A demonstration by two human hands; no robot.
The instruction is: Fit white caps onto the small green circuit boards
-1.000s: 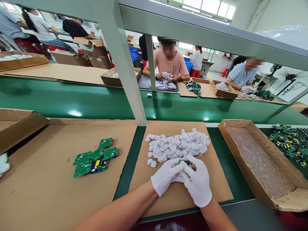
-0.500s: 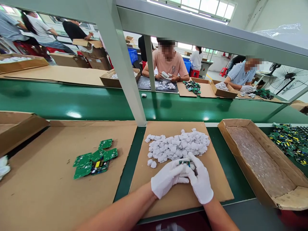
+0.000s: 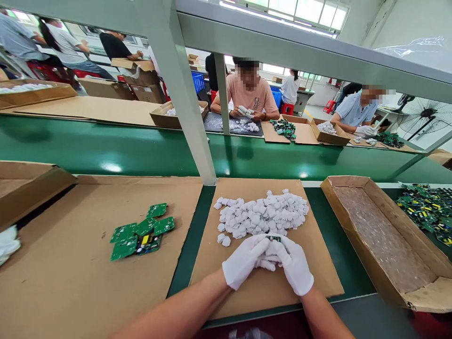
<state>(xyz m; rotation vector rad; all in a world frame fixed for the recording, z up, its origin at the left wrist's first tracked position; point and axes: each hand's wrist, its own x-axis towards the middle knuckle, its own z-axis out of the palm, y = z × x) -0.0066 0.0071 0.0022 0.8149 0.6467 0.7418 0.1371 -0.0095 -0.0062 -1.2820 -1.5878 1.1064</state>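
My left hand (image 3: 247, 258) and my right hand (image 3: 292, 262), both in white gloves, meet over the cardboard sheet in front of me. Between them they grip a small circuit board (image 3: 273, 238), of which only a narrow strip shows; the fingers hide the rest. Just beyond the fingertips lies a heap of small white pieces (image 3: 257, 214), with a couple of pieces apart at its near left corner. Off to the left, several green circuit boards (image 3: 137, 238) lie in a loose cluster, one with its components facing up.
A cardboard tray (image 3: 381, 230) stands at right, beside a large pile of circuit boards (image 3: 425, 209). Another cardboard box (image 3: 35, 188) is at far left, near a white cloth item (image 3: 9, 245). A metal post (image 3: 192, 117) rises ahead, before the green belt (image 3: 148, 150). Co-workers sit beyond.
My fingers have closed in around the circuit board, and the right hand's fingers have come down closer to the left's. The view has shifted slightly.
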